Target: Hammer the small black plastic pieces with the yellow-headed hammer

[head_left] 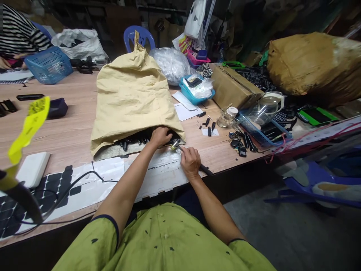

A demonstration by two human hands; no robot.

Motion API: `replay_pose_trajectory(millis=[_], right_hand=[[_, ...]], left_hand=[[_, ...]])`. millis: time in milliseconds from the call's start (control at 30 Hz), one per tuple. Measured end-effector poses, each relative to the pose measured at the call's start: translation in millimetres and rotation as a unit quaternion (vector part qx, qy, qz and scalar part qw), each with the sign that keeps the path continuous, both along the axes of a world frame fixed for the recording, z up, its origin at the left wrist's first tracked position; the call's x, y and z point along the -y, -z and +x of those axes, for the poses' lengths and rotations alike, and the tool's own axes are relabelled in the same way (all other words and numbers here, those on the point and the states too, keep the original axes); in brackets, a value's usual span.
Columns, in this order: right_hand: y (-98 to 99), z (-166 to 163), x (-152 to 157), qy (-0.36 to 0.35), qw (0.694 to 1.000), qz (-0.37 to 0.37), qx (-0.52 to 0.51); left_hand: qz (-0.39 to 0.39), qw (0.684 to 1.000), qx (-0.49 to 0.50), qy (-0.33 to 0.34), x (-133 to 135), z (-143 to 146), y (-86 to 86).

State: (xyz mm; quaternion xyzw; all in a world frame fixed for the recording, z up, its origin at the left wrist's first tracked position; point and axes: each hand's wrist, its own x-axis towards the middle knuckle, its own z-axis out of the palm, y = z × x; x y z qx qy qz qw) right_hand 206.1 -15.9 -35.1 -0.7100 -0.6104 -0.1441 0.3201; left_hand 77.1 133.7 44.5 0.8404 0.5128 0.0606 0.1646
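Observation:
A large cream cloth bag [135, 98] lies on the table, its mouth facing me with small black parts [125, 145] showing inside. My left hand [161, 136] is at the right side of that mouth, among the black parts. Its fingers look curled, and whatever they hold is hidden. Closed around a small hammer is my right hand [190, 162], just right of the bag. The shiny hammer head [175, 144] points toward my left hand, and its dark handle [205, 169] sticks out behind my palm. Beneath both hands lies a pale sheet [158, 171] along the table edge.
On the right are a blue basket [254, 130], a glass jar [225, 117], loose black pieces [209, 131] and a cardboard box [235, 88]. On the left are a black cable [81, 175], a white box [33, 169] and a yellow tag [29, 128]. A person in striped sleeves [19, 30] sits far left.

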Motion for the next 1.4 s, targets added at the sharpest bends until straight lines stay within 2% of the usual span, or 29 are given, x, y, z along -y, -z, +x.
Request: replay_pose_trajectory(millis=[100,267,433,633,800,900,1033,1133,1200,1300,1400], right_hand=[[-0.8,1,1,0.020,1.000,0.012,-0.010],[0.3,4,2,0.036,0.999,0.016,-0.033],[1.4,5,1,0.029,0.998,-0.007,-0.051],[2.1,5,0,0.033,0.998,-0.033,-0.048],[4.4,4,-2,0.031,0.998,-0.032,-0.043],[5.3,4,-3,0.035,0.998,-0.012,-0.044],[6.6,4,-3,0.030,0.998,0.017,-0.046],[8.3,7,-3,0.026,0.998,0.021,-0.052],[9.5,9,-3,0.028,0.998,0.017,-0.056],[10.7,11,-3,0.028,0.997,0.009,-0.065],[11.1,11,-2,0.021,0.996,-0.005,-0.081]], left_hand=[[0.005,0.998,-0.042,0.055,12,16,12.1],[0.001,0.995,-0.067,0.069,7,22,19.5],[0.029,0.997,-0.055,0.050,10,-2,24.9],[0.109,0.993,-0.042,0.032,27,-39,35.6],[0.098,0.994,-0.055,-0.013,36,-61,32.9],[0.093,0.994,-0.044,-0.042,37,-52,24.5],[0.070,0.996,-0.024,-0.051,34,-11,15.0],[0.028,0.997,-0.034,-0.060,30,22,13.8],[0.011,0.997,-0.035,-0.068,28,34,14.8],[0.010,0.997,-0.029,-0.067,29,31,17.1],[0.052,0.998,0.000,-0.042,41,4,21.5]])
